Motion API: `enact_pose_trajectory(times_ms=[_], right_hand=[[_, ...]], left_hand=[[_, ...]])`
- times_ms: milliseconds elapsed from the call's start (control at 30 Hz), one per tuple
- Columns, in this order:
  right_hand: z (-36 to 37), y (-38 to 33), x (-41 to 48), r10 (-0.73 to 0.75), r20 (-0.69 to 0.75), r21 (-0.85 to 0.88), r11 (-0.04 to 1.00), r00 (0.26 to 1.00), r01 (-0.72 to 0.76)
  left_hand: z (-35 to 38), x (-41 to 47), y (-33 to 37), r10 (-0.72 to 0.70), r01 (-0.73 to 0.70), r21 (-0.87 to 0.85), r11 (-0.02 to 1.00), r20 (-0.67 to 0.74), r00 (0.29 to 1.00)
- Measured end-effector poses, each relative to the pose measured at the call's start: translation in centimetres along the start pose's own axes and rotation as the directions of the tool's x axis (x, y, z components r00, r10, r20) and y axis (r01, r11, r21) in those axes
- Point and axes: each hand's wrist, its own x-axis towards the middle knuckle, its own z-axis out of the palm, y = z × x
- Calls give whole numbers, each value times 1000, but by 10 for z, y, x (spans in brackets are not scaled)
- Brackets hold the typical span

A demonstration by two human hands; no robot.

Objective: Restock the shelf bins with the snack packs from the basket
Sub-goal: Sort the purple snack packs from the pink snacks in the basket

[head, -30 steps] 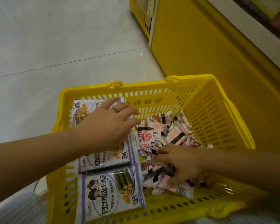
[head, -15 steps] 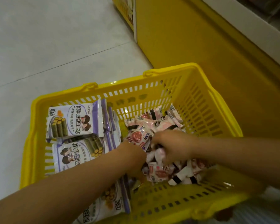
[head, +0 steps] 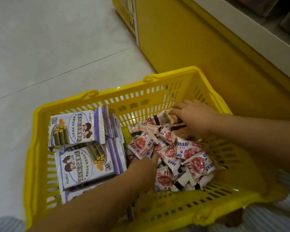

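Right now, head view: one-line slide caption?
Right hand grips pink snack packs in the yellow basket; left hand reaches among them beside stacked seaweed-roll packs.

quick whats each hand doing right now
Left hand: fingers buried among the small pink packs, cannot tell.
Right hand: grips a few small pink packs.

The floor (head: 49,47) is pale grey tile, crossed by one thin dark seam (head: 70,66). A yellow basket (head: 107,95) stands on it, its far right corner just beside the yellow shelf base (head: 182,47), which also rests on the floor.
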Motion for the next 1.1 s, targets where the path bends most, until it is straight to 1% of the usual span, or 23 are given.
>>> enact_pose_trajectory(times_ms=[67,167,267,333,433,500,600,667,733,900,1000,1067,1100], right_hand=[[-8,4,-2,-15,-79,-41,999,997,12],[-19,9,-11,-4,-154,-90,996,988,-10],[-23,8,-28,-17,-210,-110,994,978,-7],[-24,10,-43,-3,-238,-71,997,971,-14],[-19,13,-65,39,-217,-28,999,975,-46],[-11,11,-79,90,-220,47,996,971,-82],[1,9,-94,149,-233,150,982,961,-116],[4,8,-97,164,-259,184,976,952,-118],[5,8,-97,194,-286,239,963,938,-126],[6,8,-97,230,-311,333,935,922,-121],[7,9,-96,231,-311,349,930,922,-115],[7,9,-95,231,-313,352,929,921,-113],[7,9,-95,229,-315,351,930,921,-111]], left_hand=[[0,2,1,-13,10,-92,996,-28,1000],[4,1,8,-6,8,-276,961,7,1000],[4,1,17,-11,22,-322,946,38,999],[1,3,17,-33,47,-348,936,45,998],[-5,5,11,-45,64,-443,894,54,998],[-3,4,9,-52,62,-493,868,33,998],[4,2,11,-57,66,-473,879,34,998],[10,0,17,-82,95,-399,912,48,995],[12,-2,21,-115,119,-319,940,31,993],[7,-13,17,-75,67,-237,969,-25,997],[4,-21,13,-77,54,-258,965,-78,994],[0,-27,9,-74,24,-316,948,-148,986],[-5,-31,6,-79,3,-371,928,-190,979]])
